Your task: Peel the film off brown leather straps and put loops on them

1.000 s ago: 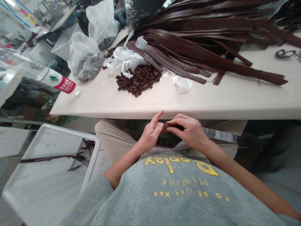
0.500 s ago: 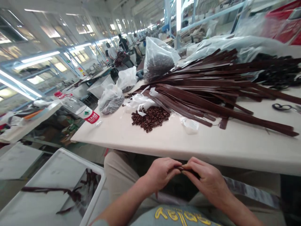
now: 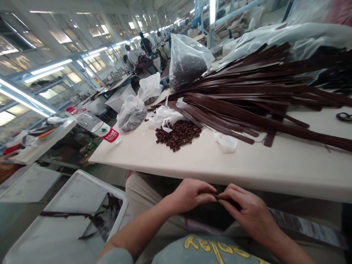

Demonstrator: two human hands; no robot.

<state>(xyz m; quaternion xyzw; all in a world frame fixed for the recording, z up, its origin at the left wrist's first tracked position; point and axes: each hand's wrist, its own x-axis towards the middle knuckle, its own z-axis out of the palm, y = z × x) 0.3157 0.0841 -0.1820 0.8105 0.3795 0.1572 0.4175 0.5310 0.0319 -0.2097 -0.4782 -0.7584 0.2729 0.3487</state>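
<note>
Just off the table's front edge, above my lap, my left hand pinches one end of a dark brown strip. My right hand grips the same strip close by, fingertips almost meeting those of the left. Most of the strip is hidden by my fingers. On the table beyond lies a pile of small dark brown loops, partly under crumpled white plastic. A large fan of long brown strips spreads to the right of it.
A plastic bottle lies tilted at the table's left end, near filled clear bags. Scissors rest at the right. A white bin with brown scraps stands lower left. People work in the background.
The view has shifted slightly, so the table's things sit a little farther right. Both hands keep their pinch on the strip, with the fingertips still close together.
</note>
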